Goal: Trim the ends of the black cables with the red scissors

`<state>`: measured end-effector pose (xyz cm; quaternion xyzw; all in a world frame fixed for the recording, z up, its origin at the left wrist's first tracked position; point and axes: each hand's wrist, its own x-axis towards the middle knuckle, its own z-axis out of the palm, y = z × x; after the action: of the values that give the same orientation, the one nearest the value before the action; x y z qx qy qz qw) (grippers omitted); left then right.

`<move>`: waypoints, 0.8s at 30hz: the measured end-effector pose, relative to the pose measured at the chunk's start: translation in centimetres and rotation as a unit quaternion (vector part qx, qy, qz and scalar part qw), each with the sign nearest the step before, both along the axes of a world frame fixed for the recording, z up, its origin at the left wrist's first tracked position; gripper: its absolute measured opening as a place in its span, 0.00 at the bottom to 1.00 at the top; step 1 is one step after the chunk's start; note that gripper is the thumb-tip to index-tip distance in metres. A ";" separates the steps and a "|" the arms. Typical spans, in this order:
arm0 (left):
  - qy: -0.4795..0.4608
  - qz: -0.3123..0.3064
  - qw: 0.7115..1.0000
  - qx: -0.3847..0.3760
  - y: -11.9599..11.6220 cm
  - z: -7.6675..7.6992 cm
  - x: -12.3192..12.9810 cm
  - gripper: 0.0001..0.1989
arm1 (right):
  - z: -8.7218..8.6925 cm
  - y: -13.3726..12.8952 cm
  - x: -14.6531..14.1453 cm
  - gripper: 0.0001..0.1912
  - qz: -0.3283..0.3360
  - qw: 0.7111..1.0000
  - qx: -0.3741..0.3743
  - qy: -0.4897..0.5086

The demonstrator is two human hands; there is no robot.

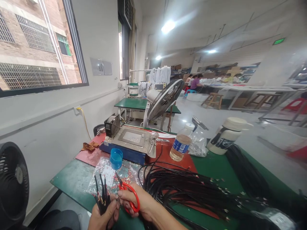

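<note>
My left hand is closed around a small bunch of black cables with stripped ends that point up and show coloured wires. Right beside it, my right hand grips red-handled scissors, their dark blades pointing up and to the left. The fingertips of both hands meet near the cable ends; what is pinched between them is too small to make out. Beyond my hands, a clear plastic bag lies on the table with small orange-red bits scattered over it. A blue cup stands on the bag.
A large heap of black cables spreads to my right. Behind stand a blue-based solder pot, a bottle of yellowish liquid and a cream jug. A fan rises past the table; a black fan stands at left.
</note>
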<state>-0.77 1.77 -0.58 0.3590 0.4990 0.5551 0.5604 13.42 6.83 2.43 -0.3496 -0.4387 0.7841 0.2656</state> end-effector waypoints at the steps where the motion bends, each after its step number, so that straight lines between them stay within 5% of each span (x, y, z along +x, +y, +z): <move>1: -0.001 0.005 1.000 0.000 0.0 -0.1 0.0 0.21 | 0.0 0.0 0.0 0.24 -0.002 1.000 0.002 0.000; 24: 0.049 0.110 0.993 -0.016 -0.2 0.4 0.5 0.22 | -0.2 -0.4 -0.4 0.27 -0.026 0.998 0.050 -0.033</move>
<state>-0.22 1.55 -0.20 0.3201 0.5710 0.5869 0.4765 13.02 6.47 2.19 -0.3727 -0.4768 0.7420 0.2883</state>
